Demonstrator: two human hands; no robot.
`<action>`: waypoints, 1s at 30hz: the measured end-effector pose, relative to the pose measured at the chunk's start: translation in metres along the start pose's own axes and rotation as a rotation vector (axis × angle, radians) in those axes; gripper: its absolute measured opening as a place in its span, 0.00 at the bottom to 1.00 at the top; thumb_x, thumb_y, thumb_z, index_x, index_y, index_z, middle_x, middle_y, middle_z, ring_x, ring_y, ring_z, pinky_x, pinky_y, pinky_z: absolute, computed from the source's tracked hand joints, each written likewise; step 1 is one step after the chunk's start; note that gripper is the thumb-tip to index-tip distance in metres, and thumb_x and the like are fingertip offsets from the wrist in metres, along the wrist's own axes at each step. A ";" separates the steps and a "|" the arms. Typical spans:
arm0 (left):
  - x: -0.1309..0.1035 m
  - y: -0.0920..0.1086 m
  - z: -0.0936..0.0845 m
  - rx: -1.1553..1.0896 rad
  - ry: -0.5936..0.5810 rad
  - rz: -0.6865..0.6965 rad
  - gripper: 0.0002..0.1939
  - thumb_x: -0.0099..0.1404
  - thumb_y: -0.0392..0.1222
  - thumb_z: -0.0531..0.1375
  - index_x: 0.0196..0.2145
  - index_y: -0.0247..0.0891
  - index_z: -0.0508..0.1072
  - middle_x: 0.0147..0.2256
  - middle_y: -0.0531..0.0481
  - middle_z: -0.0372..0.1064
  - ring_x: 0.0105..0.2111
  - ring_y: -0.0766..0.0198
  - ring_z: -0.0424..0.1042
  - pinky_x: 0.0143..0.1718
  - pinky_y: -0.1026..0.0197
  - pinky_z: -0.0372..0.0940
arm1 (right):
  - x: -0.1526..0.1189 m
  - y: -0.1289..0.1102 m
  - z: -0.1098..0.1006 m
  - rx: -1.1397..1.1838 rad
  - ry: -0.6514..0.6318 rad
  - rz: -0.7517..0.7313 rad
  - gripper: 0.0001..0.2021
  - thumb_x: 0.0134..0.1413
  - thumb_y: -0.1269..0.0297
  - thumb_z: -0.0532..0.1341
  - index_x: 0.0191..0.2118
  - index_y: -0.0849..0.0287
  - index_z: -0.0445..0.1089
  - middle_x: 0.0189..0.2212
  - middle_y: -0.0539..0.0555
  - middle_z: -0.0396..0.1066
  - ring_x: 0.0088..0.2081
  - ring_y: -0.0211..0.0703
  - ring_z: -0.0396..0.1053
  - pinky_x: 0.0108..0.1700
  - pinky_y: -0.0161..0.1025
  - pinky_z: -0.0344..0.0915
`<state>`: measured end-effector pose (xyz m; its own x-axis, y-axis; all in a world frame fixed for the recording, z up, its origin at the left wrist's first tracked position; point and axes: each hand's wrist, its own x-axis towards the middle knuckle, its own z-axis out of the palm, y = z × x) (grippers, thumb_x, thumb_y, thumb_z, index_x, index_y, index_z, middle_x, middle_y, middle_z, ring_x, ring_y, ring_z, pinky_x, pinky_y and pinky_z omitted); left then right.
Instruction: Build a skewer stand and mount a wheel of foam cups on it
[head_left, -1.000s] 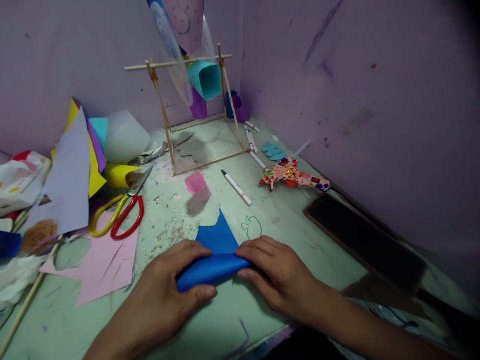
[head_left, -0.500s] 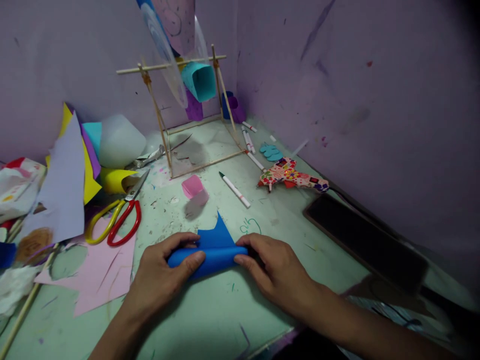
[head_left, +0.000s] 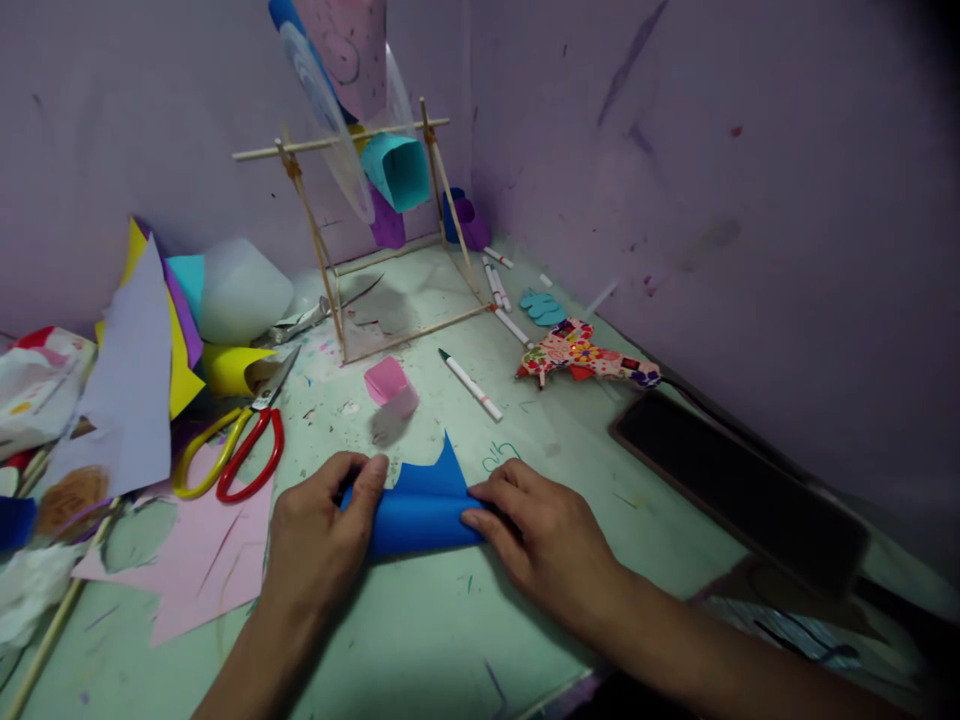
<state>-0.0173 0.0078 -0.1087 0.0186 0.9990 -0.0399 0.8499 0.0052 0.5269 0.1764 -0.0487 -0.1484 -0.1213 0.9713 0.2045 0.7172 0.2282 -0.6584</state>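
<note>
A sheet of blue paper (head_left: pixel 424 522), partly rolled or curled over, lies at the front of the table, with a pointed, cut edge standing up behind the roll. My left hand (head_left: pixel 322 530) grips its left end, thumb raised along the near side and fingers behind. At the right end, my right hand (head_left: pixel 536 530) pinches the paper between thumb and fingers. Just beyond it are a small pink paper cup shape (head_left: pixel 391 385) and a white marker with a dark green tip (head_left: pixel 470 385).
A wooden stick frame (head_left: pixel 416 335) holding a wheel with paper cups (head_left: pixel 397 172) stands behind. To the left are scissors (head_left: pixel 255 425), cut pink paper (head_left: pixel 199 560) and piled coloured sheets. A floral glue gun (head_left: pixel 585 355) and a dark phone (head_left: pixel 739 490) lie right.
My left thumb has lifted off the front of the blue roll and moved up to its top edge. My right hand keeps its pinch, and the roll has shifted only slightly.
</note>
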 end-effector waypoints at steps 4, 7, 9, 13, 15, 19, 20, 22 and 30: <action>-0.008 -0.001 -0.004 0.050 0.341 0.250 0.12 0.65 0.47 0.52 0.34 0.38 0.71 0.32 0.48 0.71 0.33 0.59 0.70 0.34 0.59 0.63 | 0.000 -0.001 0.001 -0.004 -0.008 0.022 0.12 0.59 0.62 0.56 0.38 0.63 0.74 0.30 0.57 0.71 0.29 0.44 0.70 0.32 0.40 0.66; -0.018 0.008 -0.007 0.170 0.424 0.620 0.07 0.62 0.37 0.55 0.37 0.35 0.70 0.37 0.44 0.71 0.39 0.56 0.70 0.43 0.55 0.63 | 0.000 -0.002 0.002 -0.007 -0.006 0.032 0.12 0.58 0.62 0.55 0.38 0.63 0.74 0.31 0.57 0.70 0.29 0.44 0.70 0.32 0.40 0.65; -0.021 0.020 -0.006 0.246 0.278 0.725 0.07 0.62 0.34 0.54 0.37 0.34 0.70 0.37 0.42 0.71 0.39 0.55 0.69 0.42 0.53 0.64 | 0.001 -0.002 0.002 -0.004 -0.004 0.039 0.12 0.58 0.62 0.56 0.37 0.62 0.74 0.30 0.57 0.70 0.29 0.44 0.69 0.31 0.40 0.65; -0.014 0.047 0.006 0.344 -0.069 0.519 0.14 0.61 0.31 0.49 0.42 0.33 0.71 0.38 0.40 0.71 0.39 0.50 0.69 0.39 0.49 0.64 | 0.002 -0.002 0.002 -0.010 -0.013 0.044 0.11 0.58 0.63 0.55 0.36 0.62 0.74 0.29 0.56 0.69 0.29 0.43 0.69 0.32 0.39 0.64; -0.006 0.056 0.012 0.397 -0.186 0.409 0.17 0.61 0.30 0.49 0.45 0.32 0.70 0.39 0.39 0.71 0.40 0.47 0.69 0.40 0.47 0.63 | 0.003 -0.003 0.002 -0.022 -0.033 0.055 0.11 0.58 0.63 0.56 0.36 0.61 0.74 0.30 0.56 0.69 0.29 0.44 0.69 0.32 0.39 0.64; 0.007 0.061 0.017 0.389 -0.263 0.313 0.13 0.60 0.31 0.50 0.40 0.33 0.71 0.37 0.38 0.71 0.40 0.45 0.68 0.40 0.48 0.60 | 0.003 -0.004 0.000 -0.032 -0.076 0.099 0.10 0.57 0.62 0.57 0.35 0.61 0.73 0.31 0.56 0.70 0.31 0.46 0.70 0.33 0.40 0.64; 0.009 0.060 0.017 0.377 -0.263 0.307 0.11 0.60 0.32 0.51 0.36 0.34 0.71 0.35 0.39 0.71 0.38 0.47 0.68 0.38 0.49 0.60 | 0.003 -0.004 -0.001 -0.021 -0.075 0.110 0.09 0.56 0.62 0.58 0.35 0.61 0.73 0.31 0.56 0.70 0.32 0.46 0.70 0.33 0.40 0.64; 0.009 0.056 0.016 0.349 -0.260 0.325 0.08 0.59 0.32 0.52 0.28 0.35 0.70 0.31 0.42 0.70 0.35 0.50 0.68 0.35 0.53 0.59 | 0.003 -0.004 -0.002 0.024 -0.055 0.134 0.09 0.54 0.63 0.60 0.39 0.62 0.72 0.33 0.56 0.71 0.33 0.46 0.70 0.35 0.40 0.63; -0.002 0.042 0.017 0.089 -0.208 0.475 0.08 0.60 0.33 0.52 0.26 0.37 0.67 0.27 0.50 0.65 0.30 0.60 0.64 0.35 0.56 0.56 | 0.004 -0.003 -0.003 0.075 -0.079 0.128 0.09 0.54 0.59 0.62 0.34 0.60 0.73 0.30 0.53 0.72 0.32 0.42 0.68 0.34 0.37 0.58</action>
<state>0.0274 0.0056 -0.1010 0.5089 0.8607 0.0136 0.7638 -0.4587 0.4541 0.1760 -0.0459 -0.1434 -0.0880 0.9943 0.0597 0.6778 0.1037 -0.7279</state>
